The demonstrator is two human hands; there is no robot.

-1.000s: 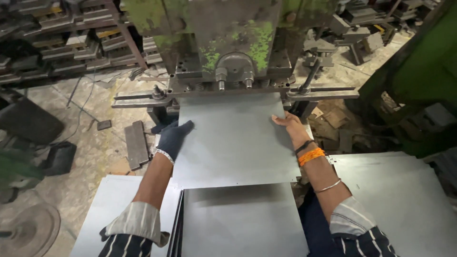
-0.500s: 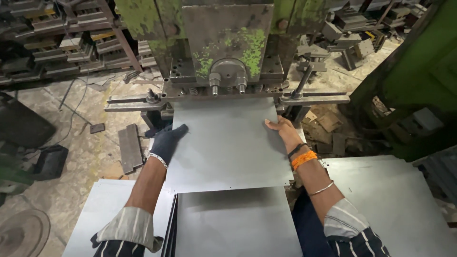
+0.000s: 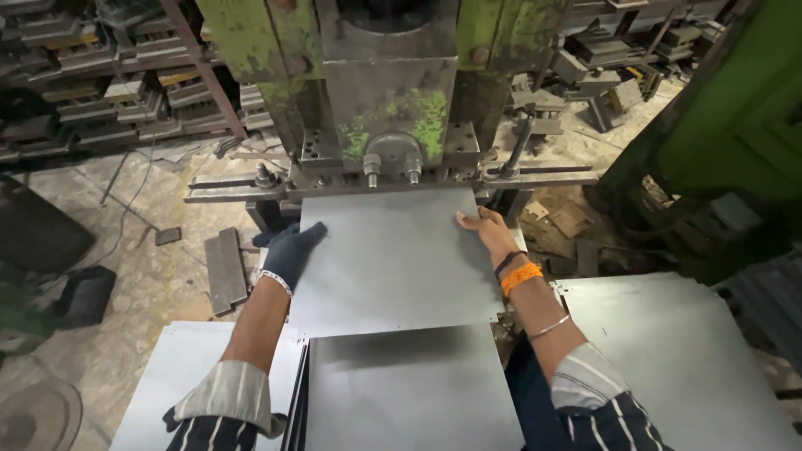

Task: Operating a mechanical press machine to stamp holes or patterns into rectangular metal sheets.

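Note:
A flat grey metal sheet (image 3: pixel 393 259) lies with its far edge under the head of a worn green press (image 3: pixel 388 100). My left hand (image 3: pixel 288 250), in a dark glove, grips the sheet's left edge. My right hand (image 3: pixel 484 230), bare with orange and dark wristbands, presses on the sheet's right edge near the far corner. Below the sheet, close to me, sits a stack of similar grey sheets (image 3: pixel 409 392).
More sheets lie at the lower left (image 3: pixel 180 376) and on the right (image 3: pixel 677 351). A green machine frame (image 3: pixel 735 125) stands at the right. Racks of metal dies (image 3: pixel 100 92) fill the left background. A steel block (image 3: pixel 225 269) and scrap lie on the floor.
The view has shifted slightly. Both hands have pushed the sheet a little further towards the press, and they keep their hold on its edges.

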